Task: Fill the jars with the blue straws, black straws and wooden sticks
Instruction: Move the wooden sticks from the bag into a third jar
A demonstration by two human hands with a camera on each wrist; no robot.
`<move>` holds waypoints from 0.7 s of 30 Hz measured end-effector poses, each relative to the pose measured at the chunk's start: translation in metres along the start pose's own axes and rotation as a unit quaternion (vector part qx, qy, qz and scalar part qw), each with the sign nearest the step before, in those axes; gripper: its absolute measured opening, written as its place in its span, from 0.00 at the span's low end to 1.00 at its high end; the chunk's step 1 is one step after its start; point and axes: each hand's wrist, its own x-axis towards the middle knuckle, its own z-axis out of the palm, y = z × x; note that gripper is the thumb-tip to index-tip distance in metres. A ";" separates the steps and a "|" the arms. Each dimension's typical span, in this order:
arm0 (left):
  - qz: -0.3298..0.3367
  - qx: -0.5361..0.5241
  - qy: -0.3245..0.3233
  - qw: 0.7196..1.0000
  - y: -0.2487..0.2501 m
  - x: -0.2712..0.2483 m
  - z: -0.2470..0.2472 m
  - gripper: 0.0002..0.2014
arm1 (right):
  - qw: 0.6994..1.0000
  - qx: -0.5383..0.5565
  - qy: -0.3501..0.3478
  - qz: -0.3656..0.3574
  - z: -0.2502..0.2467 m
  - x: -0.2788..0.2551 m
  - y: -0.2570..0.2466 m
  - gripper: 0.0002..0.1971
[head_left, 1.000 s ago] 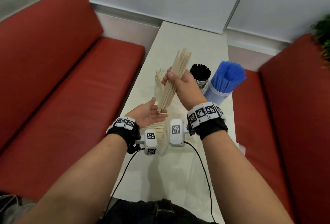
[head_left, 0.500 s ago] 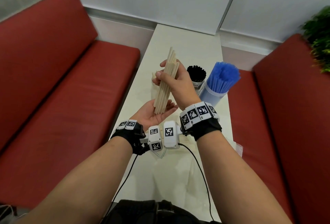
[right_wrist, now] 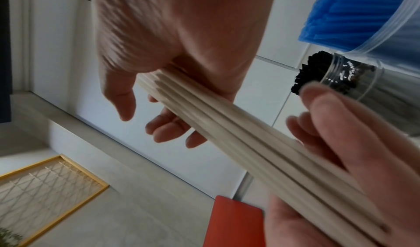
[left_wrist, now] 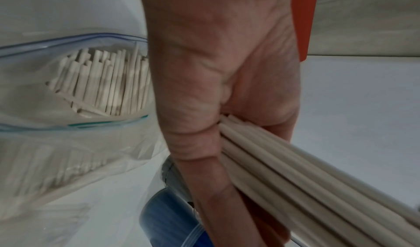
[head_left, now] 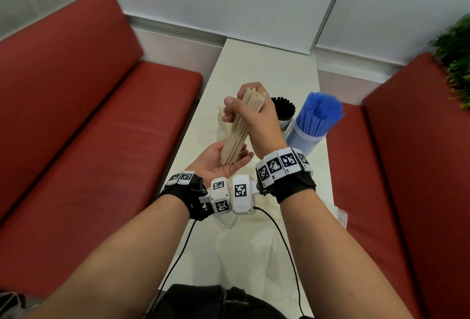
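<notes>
I see my right hand (head_left: pixel 256 117) gripping the bundle of wooden sticks (head_left: pixel 237 130), its lower ends resting in my open, upturned left hand (head_left: pixel 221 163).

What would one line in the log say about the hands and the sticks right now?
right hand: grips wooden sticks | left hand: open palm under their lower ends | black straws, blue straws: in jars
</notes>
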 end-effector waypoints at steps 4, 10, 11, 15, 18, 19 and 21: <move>0.008 0.002 0.006 1.000 -0.001 0.003 -0.008 0.15 | 0.998 -0.051 -0.003 -0.044 -0.004 0.009 -0.010 0.09; -0.020 -0.023 0.002 1.000 0.000 0.008 -0.004 0.11 | 0.996 -0.083 -0.024 -0.037 0.000 0.006 -0.009 0.17; -0.032 -0.030 0.008 0.999 0.001 0.009 -0.004 0.12 | 0.994 -0.093 -0.032 -0.044 0.001 0.007 -0.013 0.17; -0.051 -0.027 0.024 0.998 0.003 0.016 -0.014 0.14 | 0.981 -0.164 -0.044 -0.091 0.004 0.013 -0.025 0.17; -0.077 -0.037 -0.013 0.996 0.000 0.012 -0.016 0.09 | 0.955 -0.278 -0.062 -0.081 0.005 0.011 -0.021 0.27; -0.077 -0.016 -0.025 0.997 -0.001 0.010 -0.017 0.09 | 0.947 -0.307 -0.062 -0.070 0.004 0.010 -0.018 0.29; -0.080 0.014 -0.041 0.996 -0.002 0.009 -0.018 0.11 | 0.949 -0.304 -0.064 -0.051 0.002 0.009 -0.018 0.30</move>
